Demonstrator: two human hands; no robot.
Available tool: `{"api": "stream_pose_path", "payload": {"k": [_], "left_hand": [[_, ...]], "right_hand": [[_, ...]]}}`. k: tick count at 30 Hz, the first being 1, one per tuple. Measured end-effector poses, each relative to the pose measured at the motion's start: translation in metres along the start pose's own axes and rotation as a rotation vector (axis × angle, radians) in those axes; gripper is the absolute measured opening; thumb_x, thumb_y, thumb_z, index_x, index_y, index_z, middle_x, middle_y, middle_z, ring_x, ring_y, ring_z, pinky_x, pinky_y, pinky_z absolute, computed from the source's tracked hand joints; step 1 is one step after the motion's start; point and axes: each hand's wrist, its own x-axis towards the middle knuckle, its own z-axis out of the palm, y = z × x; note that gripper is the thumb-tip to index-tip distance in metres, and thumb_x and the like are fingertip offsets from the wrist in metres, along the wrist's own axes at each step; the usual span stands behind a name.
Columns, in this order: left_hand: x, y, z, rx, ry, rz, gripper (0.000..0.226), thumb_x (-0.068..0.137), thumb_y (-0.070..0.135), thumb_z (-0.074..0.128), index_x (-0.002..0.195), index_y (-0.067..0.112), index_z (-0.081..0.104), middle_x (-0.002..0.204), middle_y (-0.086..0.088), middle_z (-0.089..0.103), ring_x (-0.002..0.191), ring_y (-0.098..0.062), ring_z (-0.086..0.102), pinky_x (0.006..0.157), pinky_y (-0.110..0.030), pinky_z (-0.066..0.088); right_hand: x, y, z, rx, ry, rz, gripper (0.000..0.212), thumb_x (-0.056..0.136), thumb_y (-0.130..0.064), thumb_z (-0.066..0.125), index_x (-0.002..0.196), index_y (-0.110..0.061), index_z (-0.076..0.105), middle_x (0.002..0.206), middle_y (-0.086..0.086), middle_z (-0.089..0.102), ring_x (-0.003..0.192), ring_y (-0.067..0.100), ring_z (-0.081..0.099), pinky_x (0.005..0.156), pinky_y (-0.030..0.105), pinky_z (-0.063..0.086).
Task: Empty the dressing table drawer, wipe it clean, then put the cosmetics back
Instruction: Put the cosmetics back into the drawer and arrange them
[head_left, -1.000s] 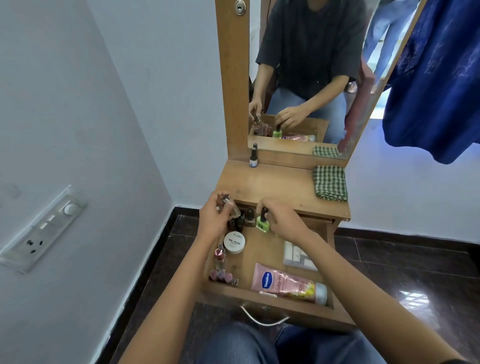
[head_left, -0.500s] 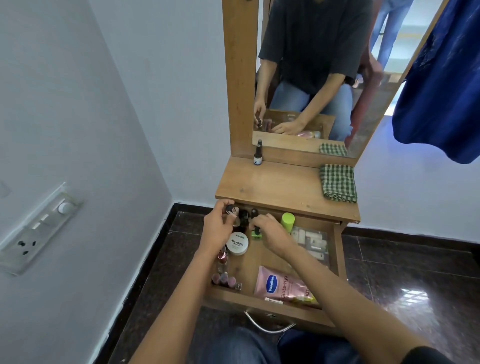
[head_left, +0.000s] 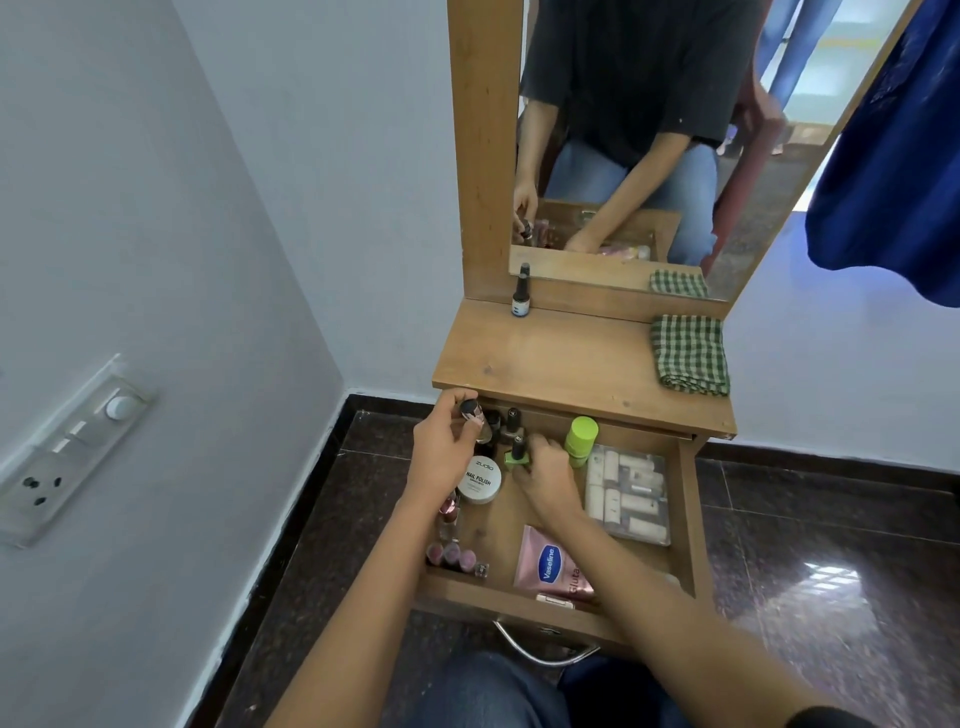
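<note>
1. The left hand (head_left: 444, 452) holds a clear bottle (head_left: 475, 418) up at the back left corner of the drawer (head_left: 687, 519). Its fingers curl round the bottle, just as they did a second ago.
2. Just below it a white jar (head_left: 480, 479) sits in the drawer. Nothing touches it.
3. The green bottle (head_left: 517, 458) is what moved. A second ago it was lifted up. Now it is upright and low in the drawer, near the jar.
4. One small bottle (head_left: 520, 299) stands alone on the surface (head_left: 571, 364) by the mirror.
5. The right hand (head_left: 548, 480) pinches the green bottle with its fingertips. It has come down with the bottle.
6. A lime can (head_left: 581, 439) shows now, just right of that hand. The hand hid it a second ago.
7. A checked cloth (head_left: 688, 356) lies folded on the right of the surface, well apart from both hands.
8. The drawer is nearly full and only one bottle is out. I think the green bottle went back down, not out. So I cannot tell if things are coming out or going back.
</note>
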Motion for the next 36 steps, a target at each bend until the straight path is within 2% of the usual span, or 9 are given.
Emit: {"api": "stream_pose_path", "payload": {"k": [4,11,19,23,26,30,34,36], "left_hand": [[0.002,-0.001,0.000,-0.005,0.010,0.001,0.024,0.092,0.011,0.060,0.114,0.020,0.057,0.089,0.013,0.064,0.077,0.016,0.059,0.070,0.000,0.042],[0.005,-0.004,0.001,-0.014,0.013,0.001,0.023,0.092,0.011,0.060,0.113,0.020,0.057,0.089,0.015,0.063,0.078,0.015,0.059,0.070,0.000,0.043],[0.004,-0.005,0.003,-0.034,-0.019,0.007,0.021,0.092,0.013,0.060,0.111,0.022,0.058,0.096,0.010,0.067,0.080,0.005,0.064,0.073,-0.006,0.047],[0.003,-0.001,0.003,-0.049,-0.042,0.005,0.022,0.091,0.010,0.061,0.110,0.021,0.060,0.097,0.010,0.068,0.091,0.000,0.065,0.082,-0.013,0.049],[-0.001,0.008,0.002,-0.072,-0.068,0.016,0.024,0.090,0.008,0.062,0.111,0.020,0.060,0.096,0.010,0.067,0.091,0.000,0.064,0.078,-0.009,0.049],[-0.009,0.020,0.006,-0.084,-0.151,0.046,0.026,0.087,0.010,0.066,0.109,0.023,0.061,0.094,0.004,0.068,0.088,-0.006,0.066,0.076,-0.014,0.052],[-0.016,0.026,0.012,-0.078,-0.193,0.040,0.030,0.084,0.012,0.071,0.110,0.024,0.063,0.092,0.001,0.068,0.087,-0.008,0.065,0.071,-0.011,0.051],[-0.018,0.026,0.014,-0.071,-0.206,0.029,0.035,0.083,0.011,0.072,0.113,0.023,0.062,0.091,0.003,0.067,0.087,-0.006,0.065,0.073,-0.010,0.051]], "right_hand": [[0.004,-0.006,0.009,0.093,0.085,0.058,0.022,0.082,-0.001,0.057,0.103,-0.004,0.051,0.097,0.014,0.058,0.086,0.029,0.057,0.069,0.031,0.043],[0.009,-0.010,0.023,0.225,0.167,0.153,0.021,0.081,0.001,0.059,0.097,-0.003,0.047,0.085,0.011,0.057,0.072,0.028,0.057,0.062,0.036,0.046],[0.012,-0.012,0.017,0.215,0.144,0.194,0.025,0.081,0.002,0.061,0.102,0.002,0.049,0.086,0.008,0.054,0.075,0.021,0.053,0.062,0.028,0.040],[-0.003,-0.011,0.006,0.289,0.160,0.129,0.022,0.081,-0.002,0.062,0.099,-0.006,0.049,0.087,0.007,0.056,0.072,0.017,0.053,0.056,0.019,0.037],[-0.022,-0.017,-0.012,0.343,0.188,-0.012,0.025,0.081,-0.002,0.064,0.102,-0.011,0.054,0.095,0.001,0.058,0.077,0.001,0.054,0.065,0.011,0.045],[-0.037,-0.025,-0.035,0.488,0.089,-0.143,0.033,0.077,-0.006,0.072,0.105,-0.019,0.060,0.098,-0.008,0.062,0.084,-0.006,0.058,0.075,0.007,0.047],[-0.038,-0.021,-0.038,0.503,0.112,-0.134,0.024,0.078,-0.010,0.073,0.099,-0.019,0.065,0.090,-0.005,0.067,0.082,0.006,0.063,0.074,0.016,0.052],[-0.038,-0.017,-0.036,0.483,0.121,-0.111,0.019,0.079,-0.010,0.072,0.096,-0.016,0.065,0.085,-0.004,0.067,0.079,0.008,0.063,0.071,0.015,0.051]]}}
